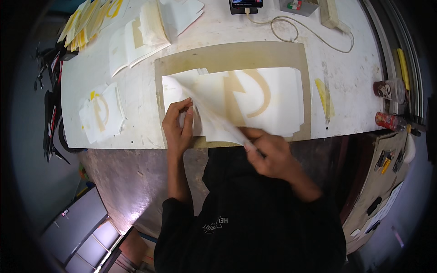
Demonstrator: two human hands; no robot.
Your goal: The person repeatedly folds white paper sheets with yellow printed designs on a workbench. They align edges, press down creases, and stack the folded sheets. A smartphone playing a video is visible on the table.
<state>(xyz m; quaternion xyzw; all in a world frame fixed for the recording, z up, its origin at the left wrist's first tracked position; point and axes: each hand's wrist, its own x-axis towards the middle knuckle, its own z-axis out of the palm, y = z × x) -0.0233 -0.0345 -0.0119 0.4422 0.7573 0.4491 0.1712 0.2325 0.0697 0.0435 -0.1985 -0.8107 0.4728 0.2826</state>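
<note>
A stack of white sheets [277, 98] with a tan curved-and-angular print lies on a tan board [236, 52] at the table's near edge. My right hand [273, 157] is closed on the near corner of a thin white sheet [214, 113], raised and folded up slantwise over the stack. A small dark thing shows by its fingers, too blurred to name. My left hand [177, 127] is at the stack's left part, its fingers curled and thumb close to the forefinger beside the raised sheet. What lies between those fingertips is hidden.
Smaller printed sheets [102, 111] lie on the left of the white table [136, 91]. An opened pile of paper [141, 38] and yellow-edged sheets [88, 20] are at the far left. A phone [246, 5] with a cable [314, 29] stands at the back. Plastic cups [389, 91] line the right edge.
</note>
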